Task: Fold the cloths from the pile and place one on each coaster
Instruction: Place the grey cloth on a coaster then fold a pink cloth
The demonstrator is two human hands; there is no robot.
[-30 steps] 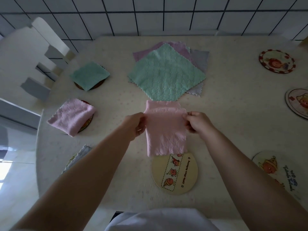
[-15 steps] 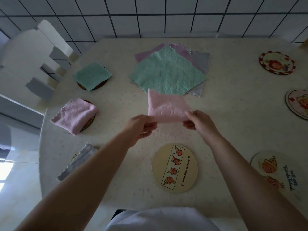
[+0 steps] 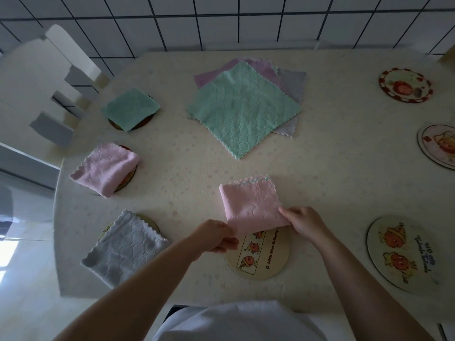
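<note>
Since half a second before, both hands had drawn the folded pink cloth [image 3: 251, 205] back toward the person, so its near edge now overlapped the far rim of the cream coaster [image 3: 270, 264]. Left hand [image 3: 216, 236] and right hand [image 3: 304, 223] each pinched a near corner, the cloth lying nearly square, its scalloped edge pointing away toward the pile [image 3: 243, 109]. Small writing ran along the coaster beside three cartoon figures, too blurred to read
</note>
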